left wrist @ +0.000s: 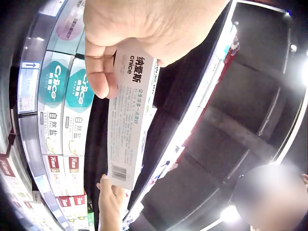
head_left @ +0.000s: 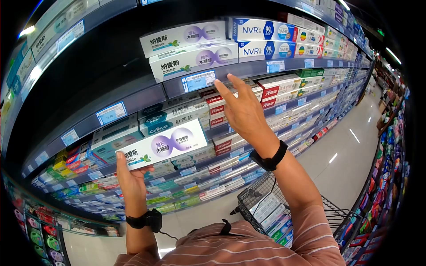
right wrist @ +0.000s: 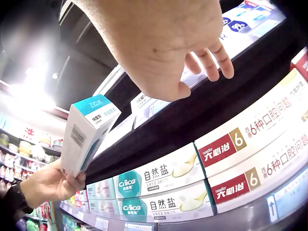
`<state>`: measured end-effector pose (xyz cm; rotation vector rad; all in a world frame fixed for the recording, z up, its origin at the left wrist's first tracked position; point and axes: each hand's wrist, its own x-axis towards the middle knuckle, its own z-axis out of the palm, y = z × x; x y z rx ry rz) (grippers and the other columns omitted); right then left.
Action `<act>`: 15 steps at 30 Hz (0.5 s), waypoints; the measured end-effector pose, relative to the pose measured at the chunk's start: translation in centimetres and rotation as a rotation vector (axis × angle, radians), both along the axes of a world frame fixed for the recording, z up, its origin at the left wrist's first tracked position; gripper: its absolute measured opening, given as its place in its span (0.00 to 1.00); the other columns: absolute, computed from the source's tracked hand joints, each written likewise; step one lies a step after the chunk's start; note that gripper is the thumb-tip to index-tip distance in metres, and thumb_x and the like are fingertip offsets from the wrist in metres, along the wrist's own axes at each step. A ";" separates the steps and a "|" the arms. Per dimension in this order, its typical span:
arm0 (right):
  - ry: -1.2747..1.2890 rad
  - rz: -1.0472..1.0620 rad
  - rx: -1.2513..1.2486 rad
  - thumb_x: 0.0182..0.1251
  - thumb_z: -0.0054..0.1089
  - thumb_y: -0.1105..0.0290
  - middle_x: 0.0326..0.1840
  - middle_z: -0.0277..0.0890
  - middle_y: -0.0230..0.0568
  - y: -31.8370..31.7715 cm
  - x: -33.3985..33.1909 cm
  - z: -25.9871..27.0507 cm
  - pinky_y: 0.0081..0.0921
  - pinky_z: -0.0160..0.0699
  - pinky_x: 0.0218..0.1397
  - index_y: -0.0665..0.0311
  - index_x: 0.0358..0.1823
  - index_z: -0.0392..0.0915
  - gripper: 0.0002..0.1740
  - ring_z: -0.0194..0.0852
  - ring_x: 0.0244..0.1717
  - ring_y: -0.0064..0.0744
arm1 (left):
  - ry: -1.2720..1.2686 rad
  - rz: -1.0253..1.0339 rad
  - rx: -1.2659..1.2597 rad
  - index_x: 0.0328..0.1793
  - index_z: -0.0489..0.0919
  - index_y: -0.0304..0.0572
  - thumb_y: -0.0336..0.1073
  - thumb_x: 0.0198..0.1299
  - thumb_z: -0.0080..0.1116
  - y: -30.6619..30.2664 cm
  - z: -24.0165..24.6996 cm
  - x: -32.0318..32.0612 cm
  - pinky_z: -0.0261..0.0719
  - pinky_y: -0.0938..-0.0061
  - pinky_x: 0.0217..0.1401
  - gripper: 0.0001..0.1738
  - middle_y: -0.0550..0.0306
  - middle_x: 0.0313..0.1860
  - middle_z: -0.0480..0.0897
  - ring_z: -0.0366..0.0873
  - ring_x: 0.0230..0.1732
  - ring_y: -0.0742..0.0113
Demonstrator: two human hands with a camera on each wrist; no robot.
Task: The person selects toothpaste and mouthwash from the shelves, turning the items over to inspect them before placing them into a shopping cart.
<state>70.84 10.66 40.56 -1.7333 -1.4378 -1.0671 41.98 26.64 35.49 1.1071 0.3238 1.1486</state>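
My left hand [head_left: 132, 179] holds a long white toothpaste box [head_left: 171, 144] with purple circles and a green leaf, gripping its left end. In the left wrist view the printed back and barcode of this toothpaste box [left wrist: 127, 120] show. My right hand [head_left: 245, 108] has its fingers loosely extended in front of the shelf edge, close to a price tag [head_left: 198, 81], and holds nothing. Just above the tag, two matching toothpaste boxes [head_left: 193, 60] lie stacked on the upper shelf. In the right wrist view, the right hand [right wrist: 168, 53] has its fingers spread apart.
Blue-and-white NVR boxes [head_left: 266, 31] sit right of the stacked pair. Dark bare shelf [head_left: 88, 62] lies to its left. Lower shelves hold teal-and-white salt toothpaste boxes [head_left: 171, 106] and red-and-white boxes [head_left: 279, 86]. A wire shopping cart [head_left: 242, 206] with boxes inside stands by the person.
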 end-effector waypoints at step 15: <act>0.003 -0.068 -0.048 0.54 0.63 0.82 0.68 0.67 0.60 1.1 0.5 -0.1 0.47 0.78 0.60 0.55 0.73 0.71 0.40 0.73 0.57 0.58 | -0.026 -0.019 -0.016 0.65 0.73 0.37 0.57 0.80 0.42 0.3 -0.8 0.9 0.89 0.73 0.30 0.29 0.47 0.46 0.89 0.89 0.36 0.63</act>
